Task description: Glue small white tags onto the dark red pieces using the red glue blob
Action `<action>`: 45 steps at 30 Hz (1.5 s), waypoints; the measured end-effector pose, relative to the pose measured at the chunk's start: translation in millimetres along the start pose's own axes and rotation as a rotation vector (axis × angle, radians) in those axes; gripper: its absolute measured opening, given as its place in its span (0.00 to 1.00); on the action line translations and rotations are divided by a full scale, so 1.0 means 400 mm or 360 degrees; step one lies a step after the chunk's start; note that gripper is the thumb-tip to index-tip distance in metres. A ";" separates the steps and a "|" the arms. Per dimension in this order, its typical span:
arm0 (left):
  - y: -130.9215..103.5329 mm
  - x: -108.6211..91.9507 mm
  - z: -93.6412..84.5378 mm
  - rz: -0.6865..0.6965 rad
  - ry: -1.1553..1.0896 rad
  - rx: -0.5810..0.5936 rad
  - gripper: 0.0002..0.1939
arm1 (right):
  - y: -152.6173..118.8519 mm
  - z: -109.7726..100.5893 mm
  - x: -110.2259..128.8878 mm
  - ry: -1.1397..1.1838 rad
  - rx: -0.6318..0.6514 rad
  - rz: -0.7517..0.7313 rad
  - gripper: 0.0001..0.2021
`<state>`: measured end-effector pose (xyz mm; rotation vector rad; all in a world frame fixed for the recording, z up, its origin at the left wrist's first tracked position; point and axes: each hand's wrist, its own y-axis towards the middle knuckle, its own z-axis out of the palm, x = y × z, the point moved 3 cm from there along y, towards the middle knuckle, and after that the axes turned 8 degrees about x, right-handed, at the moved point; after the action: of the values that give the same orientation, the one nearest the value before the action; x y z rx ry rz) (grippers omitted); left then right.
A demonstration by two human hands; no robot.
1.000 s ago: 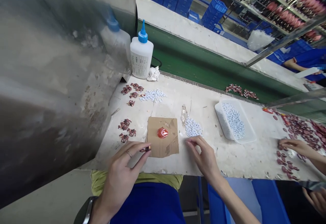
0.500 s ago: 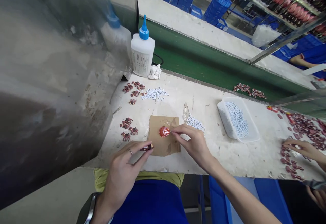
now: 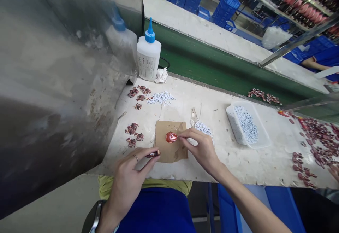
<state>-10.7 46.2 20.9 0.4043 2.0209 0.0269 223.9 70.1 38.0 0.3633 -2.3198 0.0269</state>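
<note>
Between thumb and fingers of my left hand [image 3: 129, 173] is a small dark brown piece [image 3: 152, 154] with a pale end, beside the cardboard's near left corner. My right hand [image 3: 202, 151] pinches a thin stick-like thing, mostly hidden by the fingertips, and its tip reaches the right side of a small round red dish [image 3: 169, 137]. Something shiny and whitish lies in the dish. Under the dish is a square of brown cardboard [image 3: 164, 151], stained at its right side. Loose white-and-blue bits [image 3: 203, 127] lie in a pile just beyond my right hand.
Brown pieces [image 3: 131, 128] and more white-and-blue bits [image 3: 160, 98] lie at the left. A white bottle with a blue nozzle [image 3: 148, 58] stands behind, near a metal panel [image 3: 66, 84]. A clear tub [image 3: 263, 139] of bits stands right, before a co-worker's brown parts [image 3: 320, 134].
My two hands, the brown piece and the red dish stay almost still. At the right, the co-worker's hand has drawn back toward the frame edge. Brown parts on the green belt shifted slightly right.
</note>
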 end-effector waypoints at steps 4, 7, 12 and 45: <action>0.003 -0.032 -0.001 0.0011 -0.0040 -0.0044 0.10 | -0.012 -0.014 0.040 0.0208 -0.0095 -0.0009 0.08; 0.002 -0.067 -0.007 -0.0028 -0.0063 -0.0078 0.11 | -0.030 -0.022 0.090 0.0490 -0.0098 0.0030 0.08; 0.001 -0.102 -0.005 -0.0045 -0.0135 0.0018 0.11 | -0.054 -0.027 0.158 0.0783 -0.0082 0.0015 0.09; 0.010 -0.100 0.006 0.0197 0.0115 -0.0077 0.16 | -0.023 -0.008 0.158 0.0779 0.0338 0.0060 0.07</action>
<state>9.3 38.0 54.9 0.5033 2.0596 0.1686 186.8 45.7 83.9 0.3714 -1.8410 0.3451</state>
